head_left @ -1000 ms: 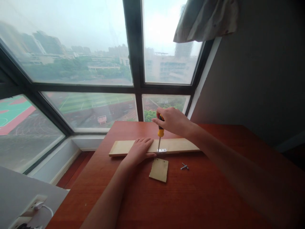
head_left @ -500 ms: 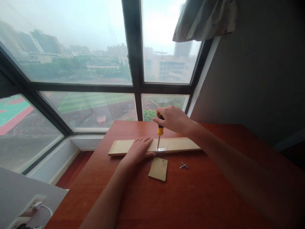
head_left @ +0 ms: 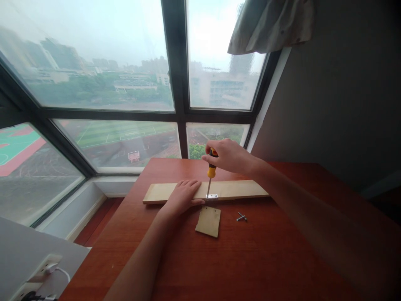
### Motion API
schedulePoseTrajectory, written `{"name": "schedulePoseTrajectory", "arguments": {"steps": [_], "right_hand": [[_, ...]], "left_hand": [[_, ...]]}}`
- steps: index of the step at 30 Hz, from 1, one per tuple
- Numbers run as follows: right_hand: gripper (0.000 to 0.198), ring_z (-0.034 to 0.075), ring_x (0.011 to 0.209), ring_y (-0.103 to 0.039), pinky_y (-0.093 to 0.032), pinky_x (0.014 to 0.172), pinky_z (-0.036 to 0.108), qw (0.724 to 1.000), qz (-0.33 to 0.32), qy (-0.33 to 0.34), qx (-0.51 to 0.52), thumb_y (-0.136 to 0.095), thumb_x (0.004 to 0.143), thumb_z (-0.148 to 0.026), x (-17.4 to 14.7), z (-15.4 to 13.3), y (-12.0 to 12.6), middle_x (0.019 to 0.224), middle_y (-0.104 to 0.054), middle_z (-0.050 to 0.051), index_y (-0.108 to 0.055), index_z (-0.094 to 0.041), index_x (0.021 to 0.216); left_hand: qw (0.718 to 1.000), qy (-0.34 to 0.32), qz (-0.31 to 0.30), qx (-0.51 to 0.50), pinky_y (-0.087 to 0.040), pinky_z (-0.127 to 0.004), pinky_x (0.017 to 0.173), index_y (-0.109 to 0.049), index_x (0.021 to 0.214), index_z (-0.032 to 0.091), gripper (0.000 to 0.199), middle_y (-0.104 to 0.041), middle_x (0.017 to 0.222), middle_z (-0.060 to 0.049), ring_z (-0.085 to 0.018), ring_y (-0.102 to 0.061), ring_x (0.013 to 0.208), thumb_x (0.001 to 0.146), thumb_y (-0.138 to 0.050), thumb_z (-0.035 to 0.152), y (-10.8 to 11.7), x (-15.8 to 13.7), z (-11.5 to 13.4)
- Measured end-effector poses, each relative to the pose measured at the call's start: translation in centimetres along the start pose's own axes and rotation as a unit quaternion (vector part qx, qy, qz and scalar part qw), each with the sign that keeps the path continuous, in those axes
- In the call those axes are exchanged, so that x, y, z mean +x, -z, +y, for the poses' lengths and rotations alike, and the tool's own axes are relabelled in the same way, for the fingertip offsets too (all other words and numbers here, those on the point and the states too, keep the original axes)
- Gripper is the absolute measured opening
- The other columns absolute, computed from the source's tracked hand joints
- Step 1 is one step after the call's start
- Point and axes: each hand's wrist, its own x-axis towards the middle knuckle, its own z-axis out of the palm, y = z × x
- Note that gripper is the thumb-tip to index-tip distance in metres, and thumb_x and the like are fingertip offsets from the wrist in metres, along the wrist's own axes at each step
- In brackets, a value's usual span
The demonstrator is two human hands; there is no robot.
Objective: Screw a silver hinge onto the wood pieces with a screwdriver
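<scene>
A long pale wooden board (head_left: 233, 189) lies across the table. On its front edge sits a small silver metal hinge (head_left: 213, 196). My left hand (head_left: 184, 193) rests flat on the board left of the hinge, fingers stretched over the top and thumb along the front edge. My right hand (head_left: 227, 154) is closed round the handle of a yellow-and-black screwdriver (head_left: 211, 172). The screwdriver stands nearly upright, its tip at the left end of the hinge; the exact contact is too small to make out.
In front of the hinge lies a small square wooden piece (head_left: 208, 222) with two holes near its back edge. A few loose screws (head_left: 241, 217) lie to its right on the reddish-brown table (head_left: 244, 263). Behind the table are large windows (head_left: 119, 142).
The right hand and wrist have turned slightly with the screwdriver handle. My left hand, the board and the loose pieces stay in place.
</scene>
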Motion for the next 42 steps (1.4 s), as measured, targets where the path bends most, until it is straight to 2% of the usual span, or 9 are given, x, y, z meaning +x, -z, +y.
{"name": "schedulePoseTrajectory", "arguments": {"steps": [2, 5, 7, 10, 13, 18, 23, 29, 42], "right_hand": [[0.018, 0.018, 0.075, -0.056, -0.035, 0.064, 0.028, 1.0, -0.004, 0.014, 0.024, -0.054, 0.083, -0.031, 0.0, 0.1, 0.1, 0.086, -0.066, 0.005, -0.06, -0.02, 0.096], [0.028, 0.019, 0.087, -0.057, -0.038, 0.07, 0.027, 0.996, -0.032, 0.038, 0.075, -0.057, 0.074, -0.02, -0.1, 0.1, 0.5, 0.101, -0.066, 0.006, -0.058, -0.019, 0.102], [0.029, 0.019, 0.089, -0.057, -0.039, 0.071, 0.027, 0.993, -0.049, 0.047, 0.097, -0.057, 0.072, -0.018, -0.1, 0.0, 0.7, 0.103, -0.065, 0.006, -0.057, -0.02, 0.102], [0.019, 0.019, 0.083, -0.056, -0.037, 0.068, 0.028, 0.997, -0.021, 0.037, 0.064, -0.058, 0.08, -0.03, 0.0, -0.1, 0.4, 0.096, -0.065, 0.005, -0.058, -0.02, 0.096], [0.025, 0.018, 0.072, -0.054, -0.033, 0.062, 0.028, 0.999, 0.029, 0.012, 0.009, -0.056, 0.084, -0.045, 0.2, 0.0, -0.3, 0.083, -0.065, 0.004, -0.059, -0.021, 0.089], [0.012, 0.014, 0.071, -0.053, -0.035, 0.063, 0.026, 0.997, 0.043, 0.047, 0.051, -0.06, 0.079, -0.027, 0.5, 0.5, -0.5, 0.079, -0.062, 0.001, -0.061, -0.02, 0.089], [0.026, 0.013, 0.071, -0.053, -0.039, 0.062, 0.024, 0.99, 0.024, 0.059, 0.127, -0.057, 0.074, -0.017, 0.4, 1.1, 0.7, 0.081, -0.061, 0.0, -0.062, -0.019, 0.099], [0.021, 0.013, 0.069, -0.051, -0.037, 0.061, 0.025, 0.995, 0.027, 0.031, 0.09, -0.057, 0.072, -0.019, -0.5, 1.6, 1.6, 0.078, -0.061, 0.001, -0.063, -0.018, 0.092], [0.02, 0.013, 0.066, -0.052, -0.039, 0.06, 0.025, 0.997, 0.029, -0.005, 0.077, -0.058, 0.073, -0.024, -2.5, 3.2, 0.6, 0.075, -0.061, 0.001, -0.063, -0.019, 0.091]], "left_hand": [[1.0, 0.0, 0.001, 0.0, -0.037, -0.042, 0.101, -0.049, 0.134, 0.021, 0.067, -0.054, 0.139, -0.012, -0.032, -0.05, 0.123, 0.08, -0.062, 0.058, -0.1, 0.0, -0.1], [1.0, -0.002, 0.006, 0.001, -0.036, -0.042, 0.102, -0.047, 0.136, 0.021, 0.068, -0.053, 0.139, -0.012, -0.032, -0.049, 0.124, 0.081, -0.062, 0.058, -0.3, 0.0, -0.3], [1.0, -0.004, 0.009, 0.001, -0.036, -0.042, 0.102, -0.047, 0.136, 0.022, 0.068, -0.053, 0.14, -0.011, -0.032, -0.05, 0.124, 0.081, -0.061, 0.059, -0.5, 0.0, -0.4], [1.0, -0.005, 0.013, 0.004, -0.036, -0.041, 0.101, -0.048, 0.136, 0.022, 0.067, -0.053, 0.139, -0.011, -0.031, -0.051, 0.123, 0.081, -0.06, 0.06, -0.7, 0.0, -0.5], [1.0, -0.01, 0.015, 0.006, -0.036, -0.041, 0.1, -0.048, 0.135, 0.022, 0.067, -0.054, 0.139, -0.011, -0.031, -0.051, 0.122, 0.081, -0.059, 0.061, -0.8, 0.0, -0.6], [1.0, -0.009, 0.016, 0.008, -0.036, -0.041, 0.101, -0.048, 0.135, 0.021, 0.067, -0.054, 0.139, -0.011, -0.031, -0.05, 0.123, 0.081, -0.059, 0.061, -0.8, 0.1, -0.5], [1.0, -0.01, 0.018, 0.009, -0.037, -0.041, 0.1, -0.049, 0.134, 0.022, 0.067, -0.055, 0.137, -0.011, -0.031, -0.051, 0.122, 0.081, -0.06, 0.061, -0.7, 0.1, -0.4], [1.0, -0.009, 0.021, 0.006, -0.036, -0.041, 0.1, -0.049, 0.134, 0.022, 0.067, -0.055, 0.137, -0.011, -0.031, -0.051, 0.121, 0.081, -0.059, 0.062, -0.8, 0.0, -0.5], [1.0, -0.007, 0.023, 0.012, -0.037, -0.04, 0.099, -0.05, 0.132, 0.023, 0.065, -0.055, 0.137, -0.011, -0.031, -0.053, 0.119, 0.081, -0.059, 0.061, -0.9, 0.0, -0.5]]}}
